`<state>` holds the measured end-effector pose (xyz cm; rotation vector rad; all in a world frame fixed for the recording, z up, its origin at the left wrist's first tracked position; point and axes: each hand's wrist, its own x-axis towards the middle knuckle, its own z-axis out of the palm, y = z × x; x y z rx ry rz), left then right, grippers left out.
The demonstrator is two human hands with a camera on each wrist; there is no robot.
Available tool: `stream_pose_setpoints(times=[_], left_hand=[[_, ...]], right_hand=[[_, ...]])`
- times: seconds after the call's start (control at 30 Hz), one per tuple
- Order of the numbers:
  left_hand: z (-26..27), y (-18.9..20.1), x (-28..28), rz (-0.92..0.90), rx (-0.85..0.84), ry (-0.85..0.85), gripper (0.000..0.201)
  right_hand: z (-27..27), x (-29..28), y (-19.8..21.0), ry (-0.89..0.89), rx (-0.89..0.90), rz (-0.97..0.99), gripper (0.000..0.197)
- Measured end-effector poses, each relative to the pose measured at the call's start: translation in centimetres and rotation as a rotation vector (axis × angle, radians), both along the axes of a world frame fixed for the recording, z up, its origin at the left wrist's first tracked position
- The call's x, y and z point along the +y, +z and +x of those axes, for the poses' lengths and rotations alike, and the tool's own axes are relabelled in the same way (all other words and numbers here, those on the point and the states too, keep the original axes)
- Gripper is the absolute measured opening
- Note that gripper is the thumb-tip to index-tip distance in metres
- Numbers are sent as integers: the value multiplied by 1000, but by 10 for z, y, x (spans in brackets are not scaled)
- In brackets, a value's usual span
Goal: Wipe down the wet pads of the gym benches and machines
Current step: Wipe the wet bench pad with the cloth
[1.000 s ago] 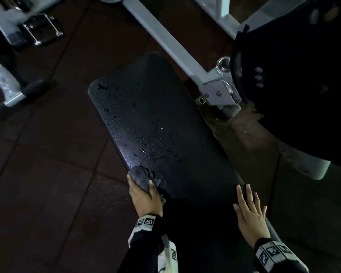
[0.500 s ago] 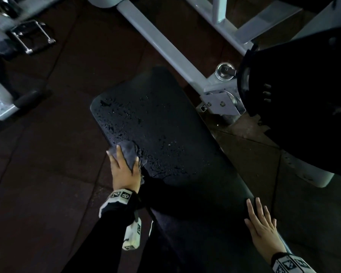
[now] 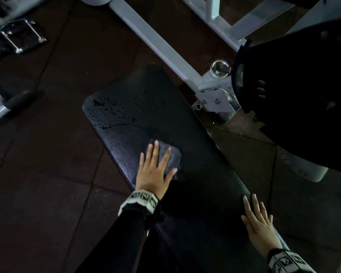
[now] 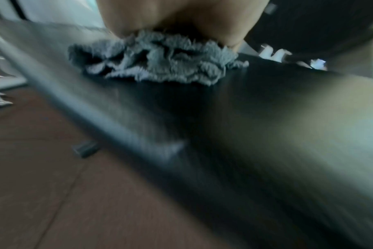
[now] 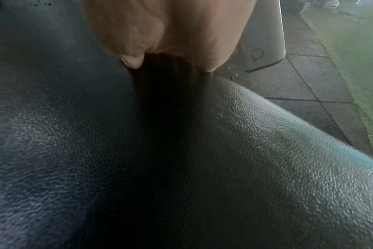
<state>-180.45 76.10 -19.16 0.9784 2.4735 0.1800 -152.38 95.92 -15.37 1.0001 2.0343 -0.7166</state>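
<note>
A long black bench pad (image 3: 195, 174) runs from the centre toward me, with water drops (image 3: 114, 113) on its far left end. My left hand (image 3: 156, 166) lies flat with straight fingers on a crumpled grey cloth (image 3: 171, 156) and presses it onto the pad's middle. The left wrist view shows the cloth (image 4: 160, 62) bunched under the palm on the pad (image 4: 266, 134). My right hand (image 3: 258, 221) rests flat with spread fingers on the pad's right edge; the right wrist view shows it (image 5: 166, 33) on the textured pad (image 5: 202, 151).
A grey steel frame beam (image 3: 161, 46) and bracket (image 3: 217, 101) stand just beyond the pad on the right. A large black padded machine part (image 3: 303, 95) overhangs at the right. More grey machine parts (image 3: 0, 107) sit at the far left on the dark rubber floor tiles (image 3: 37, 184).
My left hand swept the cloth up along the pad's left edge, then right to the middle, clearing drops there. The right hand stayed on the pad's right edge.
</note>
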Motion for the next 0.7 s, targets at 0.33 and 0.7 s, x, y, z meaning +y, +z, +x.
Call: stream_pose_setpoints(times=[0.33,0.7], left_hand=[[15,-3,-80,38,-9,216,64],[-48,9,11,-97,-33,254,67]], right_hand=[[-1,-1,2,11,-7,-9,56],[-2,2,2,22,-35,-26,56]])
